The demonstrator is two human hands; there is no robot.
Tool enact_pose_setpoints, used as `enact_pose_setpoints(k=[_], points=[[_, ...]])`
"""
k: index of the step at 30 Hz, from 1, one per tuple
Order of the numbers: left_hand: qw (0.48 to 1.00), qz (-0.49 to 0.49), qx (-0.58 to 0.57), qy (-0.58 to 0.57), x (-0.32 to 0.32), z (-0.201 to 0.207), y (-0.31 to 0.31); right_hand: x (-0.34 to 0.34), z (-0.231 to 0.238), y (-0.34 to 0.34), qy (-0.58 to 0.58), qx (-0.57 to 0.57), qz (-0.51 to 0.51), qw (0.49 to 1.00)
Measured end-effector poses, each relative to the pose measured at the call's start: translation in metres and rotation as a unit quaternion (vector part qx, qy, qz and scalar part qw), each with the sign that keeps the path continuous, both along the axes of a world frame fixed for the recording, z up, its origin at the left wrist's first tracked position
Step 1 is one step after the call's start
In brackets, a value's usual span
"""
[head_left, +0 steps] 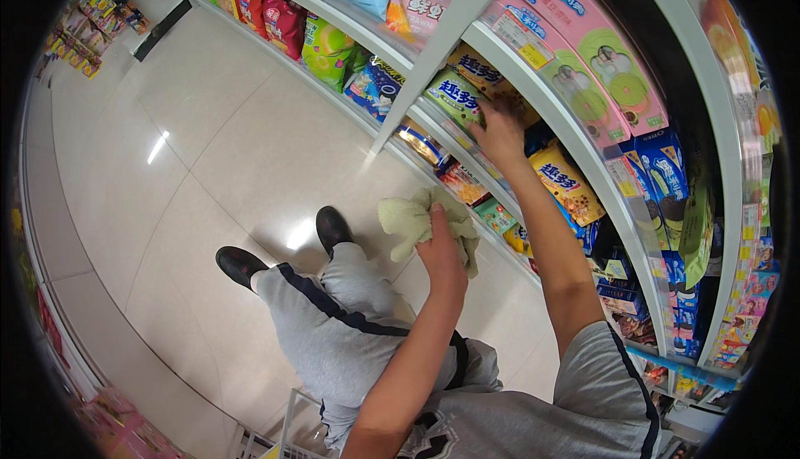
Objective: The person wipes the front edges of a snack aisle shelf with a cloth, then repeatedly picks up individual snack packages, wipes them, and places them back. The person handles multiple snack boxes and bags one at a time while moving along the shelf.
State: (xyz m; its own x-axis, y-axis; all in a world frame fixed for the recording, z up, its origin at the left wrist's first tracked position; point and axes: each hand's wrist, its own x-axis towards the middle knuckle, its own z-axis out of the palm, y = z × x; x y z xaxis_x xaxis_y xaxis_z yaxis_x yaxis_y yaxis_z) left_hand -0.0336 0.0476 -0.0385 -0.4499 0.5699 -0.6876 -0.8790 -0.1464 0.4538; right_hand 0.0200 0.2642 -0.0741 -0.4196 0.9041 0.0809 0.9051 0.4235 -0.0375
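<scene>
My left hand (pixel 441 240) is closed on a pale yellow-green cloth (pixel 406 220), which hangs in loose folds over the floor in front of the shelves. My right hand (pixel 502 132) reaches into a middle shelf, thumb and fingers apart. Its fingertips rest against the right end of a green snack packet (pixel 454 95); whether they press on it is hard to see. Just behind lies a brown-yellow packet (pixel 485 72), partly covered by the fingers. Another yellow packet (pixel 567 184) sits on the same shelf, to the right of my forearm.
A white shelf upright (pixel 423 59) stands left of my right hand. Pink boxes (pixel 612 67) fill the shelf above, with blue boxes (pixel 667 175) beside them. Bagged snacks (pixel 327 49) line the lower left shelf. A white wire rack (pixel 292 426) is by my legs on the tiled floor (pixel 167 234).
</scene>
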Motion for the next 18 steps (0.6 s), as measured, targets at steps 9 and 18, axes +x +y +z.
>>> enact_pose_setpoints(k=[9,18], points=[[0.999,-0.016,-0.027,0.014,-0.003,-0.006,-0.005,0.0,0.006,-0.017,0.049,-0.011,0.027,0.998],[0.999,-0.002,-0.031,0.013,-0.001,-0.04,-0.009,0.098,0.154,-0.22,0.664,0.049,-0.02,0.746]])
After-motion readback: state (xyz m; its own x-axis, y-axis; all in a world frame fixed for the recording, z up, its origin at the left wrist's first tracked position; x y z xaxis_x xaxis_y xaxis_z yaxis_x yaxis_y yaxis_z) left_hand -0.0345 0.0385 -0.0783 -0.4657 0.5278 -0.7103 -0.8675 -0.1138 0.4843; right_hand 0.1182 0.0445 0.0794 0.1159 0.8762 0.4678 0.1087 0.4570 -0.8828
